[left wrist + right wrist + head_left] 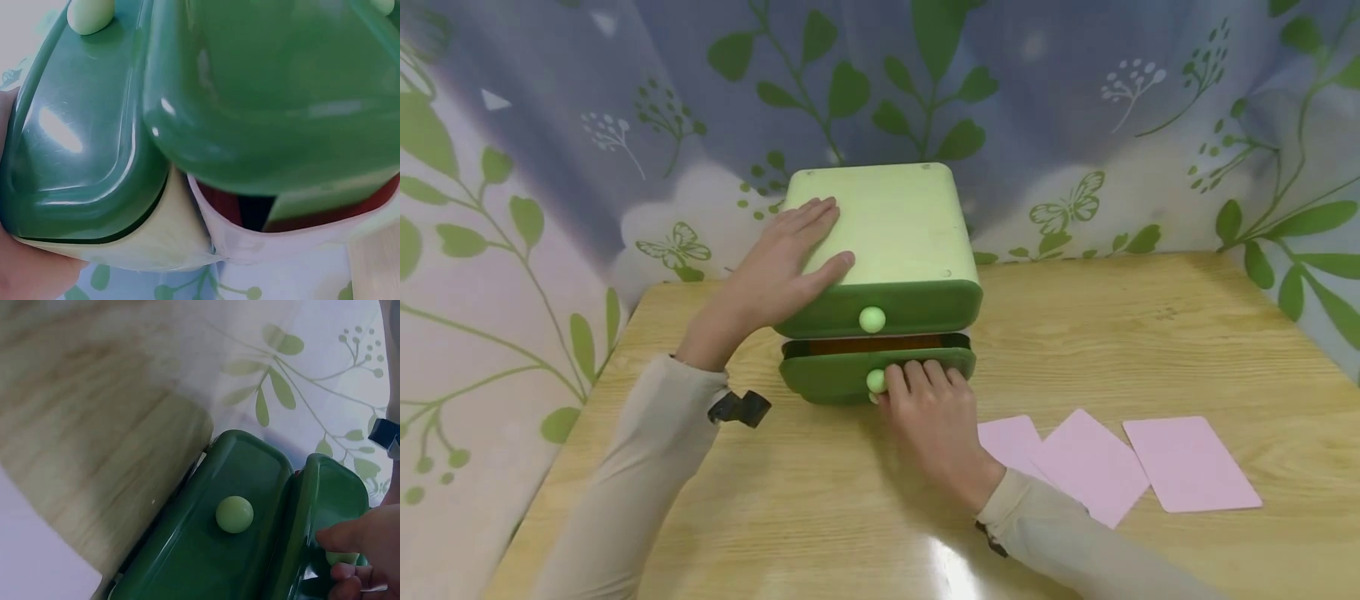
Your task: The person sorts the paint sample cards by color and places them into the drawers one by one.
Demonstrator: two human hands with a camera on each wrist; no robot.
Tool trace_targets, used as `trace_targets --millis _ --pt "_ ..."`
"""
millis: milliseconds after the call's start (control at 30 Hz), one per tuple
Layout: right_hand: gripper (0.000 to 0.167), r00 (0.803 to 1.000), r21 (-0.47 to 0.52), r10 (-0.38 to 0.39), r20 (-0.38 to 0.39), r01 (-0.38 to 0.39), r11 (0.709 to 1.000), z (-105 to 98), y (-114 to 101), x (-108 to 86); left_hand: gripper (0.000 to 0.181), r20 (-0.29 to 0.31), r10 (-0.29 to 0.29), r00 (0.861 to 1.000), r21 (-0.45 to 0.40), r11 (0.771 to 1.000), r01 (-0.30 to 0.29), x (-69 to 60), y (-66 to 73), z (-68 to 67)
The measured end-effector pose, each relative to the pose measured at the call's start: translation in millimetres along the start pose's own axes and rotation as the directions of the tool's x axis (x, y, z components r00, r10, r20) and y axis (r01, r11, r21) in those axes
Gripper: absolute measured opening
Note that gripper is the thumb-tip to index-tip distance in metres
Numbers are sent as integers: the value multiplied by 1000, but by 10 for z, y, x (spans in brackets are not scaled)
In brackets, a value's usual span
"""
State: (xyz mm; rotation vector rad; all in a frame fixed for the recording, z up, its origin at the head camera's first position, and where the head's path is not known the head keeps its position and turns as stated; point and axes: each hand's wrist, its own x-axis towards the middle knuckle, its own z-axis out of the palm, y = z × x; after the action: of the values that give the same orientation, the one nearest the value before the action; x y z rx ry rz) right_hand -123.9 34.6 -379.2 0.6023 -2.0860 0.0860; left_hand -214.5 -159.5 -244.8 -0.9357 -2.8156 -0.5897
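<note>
A pale green box (880,221) with two dark green drawer fronts stands on the table. My left hand (782,262) lies spread on its top, near the left edge. The upper drawer (925,308) sits closed, its round knob (872,319) uncovered. The lower drawer (827,377) stands partly out, a reddish-brown inside showing; its gap also shows beside the lower front (281,112) in the left wrist view. My right hand (936,421) grips at the lower knob (877,382) with curled fingers. The right wrist view shows fingers (344,537) at a knob, another knob (235,514) uncovered.
Several pink cards (1191,462) lie on the wooden table (1075,333) to the right of the box, two of them overlapping. A leaf-patterned curtain (1037,125) hangs close behind the box and along the left side.
</note>
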Motion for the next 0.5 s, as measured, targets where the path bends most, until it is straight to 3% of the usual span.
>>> trace_targets --millis 500 --pt "31 989 -32 90 117 -87 996 51 155 77 71 17 2 1000 14 1000 -2 177 103 80"
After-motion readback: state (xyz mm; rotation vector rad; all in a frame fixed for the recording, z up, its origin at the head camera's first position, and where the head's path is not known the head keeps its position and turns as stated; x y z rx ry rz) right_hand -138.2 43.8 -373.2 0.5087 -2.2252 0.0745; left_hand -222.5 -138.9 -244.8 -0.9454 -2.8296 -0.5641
